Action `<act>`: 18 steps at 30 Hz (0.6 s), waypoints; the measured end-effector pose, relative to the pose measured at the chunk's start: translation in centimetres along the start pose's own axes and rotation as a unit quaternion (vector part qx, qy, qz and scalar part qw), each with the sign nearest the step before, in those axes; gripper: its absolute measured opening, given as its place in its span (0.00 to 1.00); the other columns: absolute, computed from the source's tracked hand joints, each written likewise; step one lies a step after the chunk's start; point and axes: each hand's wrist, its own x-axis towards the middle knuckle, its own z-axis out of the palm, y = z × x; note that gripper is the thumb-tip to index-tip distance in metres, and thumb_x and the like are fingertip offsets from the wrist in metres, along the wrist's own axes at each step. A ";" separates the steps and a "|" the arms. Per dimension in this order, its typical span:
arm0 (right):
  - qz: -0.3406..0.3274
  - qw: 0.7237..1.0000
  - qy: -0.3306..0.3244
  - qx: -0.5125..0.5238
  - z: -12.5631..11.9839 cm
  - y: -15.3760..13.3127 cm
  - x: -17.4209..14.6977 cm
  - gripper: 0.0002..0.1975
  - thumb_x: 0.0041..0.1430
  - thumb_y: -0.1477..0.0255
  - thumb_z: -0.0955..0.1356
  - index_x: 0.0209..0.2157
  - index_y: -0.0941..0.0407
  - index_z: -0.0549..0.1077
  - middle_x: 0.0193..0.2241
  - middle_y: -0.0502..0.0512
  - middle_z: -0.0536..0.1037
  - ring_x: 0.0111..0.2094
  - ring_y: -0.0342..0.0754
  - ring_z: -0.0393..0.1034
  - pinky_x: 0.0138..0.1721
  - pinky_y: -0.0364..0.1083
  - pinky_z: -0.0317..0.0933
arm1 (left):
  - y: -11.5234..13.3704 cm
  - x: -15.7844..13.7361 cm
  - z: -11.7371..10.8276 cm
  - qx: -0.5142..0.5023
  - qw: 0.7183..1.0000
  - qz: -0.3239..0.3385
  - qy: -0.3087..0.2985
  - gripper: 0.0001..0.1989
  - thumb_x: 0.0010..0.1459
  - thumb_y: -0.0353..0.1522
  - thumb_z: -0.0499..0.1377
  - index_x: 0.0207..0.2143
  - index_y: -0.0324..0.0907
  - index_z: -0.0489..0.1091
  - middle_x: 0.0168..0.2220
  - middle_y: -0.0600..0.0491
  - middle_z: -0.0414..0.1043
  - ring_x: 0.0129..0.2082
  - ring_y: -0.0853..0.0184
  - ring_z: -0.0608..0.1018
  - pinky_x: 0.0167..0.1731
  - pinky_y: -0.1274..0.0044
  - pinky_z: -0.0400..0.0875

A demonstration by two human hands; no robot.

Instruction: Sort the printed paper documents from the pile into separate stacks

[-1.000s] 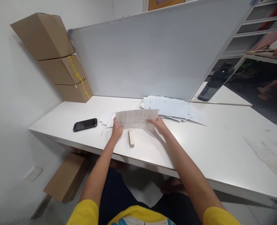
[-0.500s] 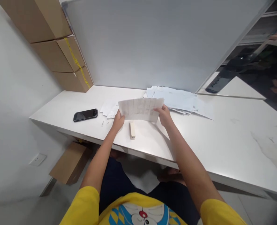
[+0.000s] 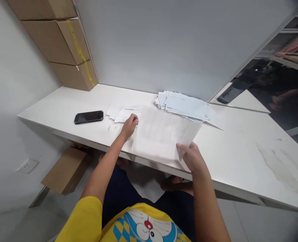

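Holding blurred white paper (image 3: 159, 137) above the worktop (image 3: 237, 151): right grip (image 3: 193, 156), clamped on the paper's right side — left grip (image 3: 130, 125), curled beside its left edge — whether clamped, cannot tell.

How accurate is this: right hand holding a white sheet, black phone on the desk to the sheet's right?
Only the side is wrong: the head view shows the black phone on the desk to the left of the white sheet, which the right hand holds.

white paper (image 3: 161, 134) | blurred, faintly marked | spread, slanted | over table (image 3: 239, 151), near front edge
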 end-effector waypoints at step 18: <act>0.135 0.987 0.017 -0.088 -1.3 -0.4 -5.3 0.27 0.46 0.66 0.71 0.50 0.54 0.73 0.44 0.59 0.81 0.45 0.62 0.75 0.47 0.57 0.69 | 0.9 -1.7 0.8 0.079 0.957 0.164 -0.226 0.16 0.64 0.39 0.52 0.51 0.47 0.72 0.54 0.49 0.73 0.62 0.54 0.65 0.62 0.61 0.56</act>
